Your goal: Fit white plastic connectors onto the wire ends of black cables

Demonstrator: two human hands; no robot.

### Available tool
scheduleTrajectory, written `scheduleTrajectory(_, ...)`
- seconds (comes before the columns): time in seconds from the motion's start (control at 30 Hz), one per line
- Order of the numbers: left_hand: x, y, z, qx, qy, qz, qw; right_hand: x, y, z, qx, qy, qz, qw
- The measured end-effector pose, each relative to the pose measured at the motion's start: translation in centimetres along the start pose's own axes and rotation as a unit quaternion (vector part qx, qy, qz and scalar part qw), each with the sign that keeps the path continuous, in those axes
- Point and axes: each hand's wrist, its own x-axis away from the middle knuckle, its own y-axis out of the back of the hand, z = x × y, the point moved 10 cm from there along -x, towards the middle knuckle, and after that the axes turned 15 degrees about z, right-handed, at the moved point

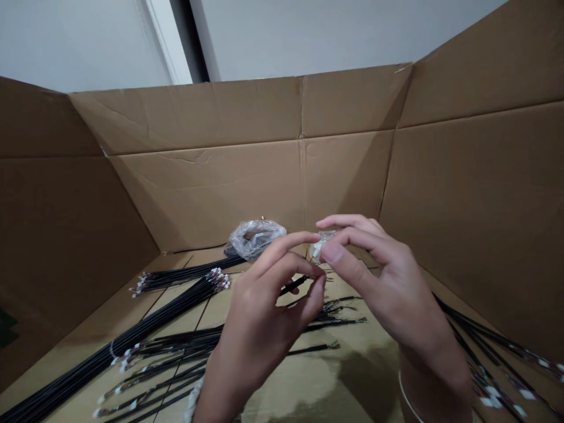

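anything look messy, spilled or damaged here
Nothing looks clearly spilled or damaged. The loose black cables near the left hand fan out unevenly, which looks a bit untidy next to the tied cable bundle.

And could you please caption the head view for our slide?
Left hand holding a black cable, right hand close by, within cardboard walls.
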Motion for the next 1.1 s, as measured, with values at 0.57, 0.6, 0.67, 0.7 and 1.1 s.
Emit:
scheduleTrajectory(0.57, 0.8, 2.3, -0.6, -0.077, 0.025, -0.063, 0.995, -1.0, -3.2, -2.3, -0.29, -0.062, 0.114, 0.948)
scheduleTrajectory(0.6, 0.9, 2.4, -0.7, -0.093, 0.03, -0.069, 0.993, -1.0, -3.5, -2.4, -0.309, -0.064, 0.114, 0.942)
scheduleTrajectory(0.67, 1.0, 2.7, -0.9, -0.12, 0.037, -0.08, 0.989, -0.9, -3.9, -2.4, -0.328, -0.068, 0.109, 0.936)
scheduleTrajectory(0.7, 1.1, 2.8, -1.0, -0.13, 0.037, -0.084, 0.987, -0.8, -4.0, -2.4, -0.332, -0.069, 0.105, 0.935)
scheduleTrajectory(1.1, 1.4, 2.7, -1.9, -0.193, 0.043, -0.089, 0.976, -0.6, -4.0, -2.3, -0.337, -0.073, 0.098, 0.933)
